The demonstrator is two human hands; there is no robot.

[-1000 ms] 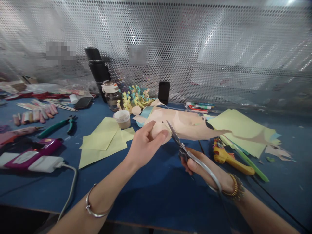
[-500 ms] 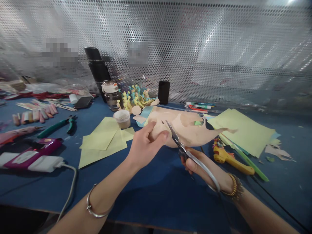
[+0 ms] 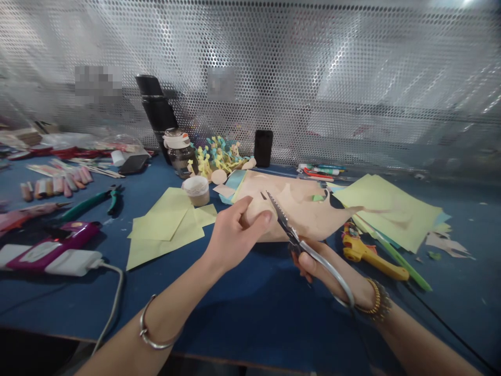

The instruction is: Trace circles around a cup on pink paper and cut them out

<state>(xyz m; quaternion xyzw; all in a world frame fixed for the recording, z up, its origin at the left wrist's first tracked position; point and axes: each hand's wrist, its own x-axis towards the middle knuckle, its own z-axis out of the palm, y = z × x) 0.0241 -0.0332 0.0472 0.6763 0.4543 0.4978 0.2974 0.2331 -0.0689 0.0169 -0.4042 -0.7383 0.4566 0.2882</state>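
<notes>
My left hand [image 3: 240, 232] pinches the edge of a large sheet of beige paper [image 3: 301, 209], which bows up off the blue table [image 3: 258, 329]. My right hand [image 3: 321, 269] is shut on the long metal loop handles of serrated craft scissors [image 3: 291, 230]. Their open, toothed blades point up and away, right beside my left fingertips. The blades' tips overlap the beige sheet, and I cannot tell if the paper lies between them. A dark cut-out notch shows near the sheet's right point.
Yellow-green paper sheets [image 3: 164, 230] lie left of my hands, and more [image 3: 387, 211] lie right. A yellow tool [image 3: 368, 258] and green pliers [image 3: 92, 203] rest on the table. A jar [image 3: 180, 154], a black phone [image 3: 263, 149] and a perforated metal screen [image 3: 313, 68] stand behind.
The beige sheet has flattened and shifted toward the right, and its curled bulge under my left hand has eased. The scissors have stayed nearly in place.
</notes>
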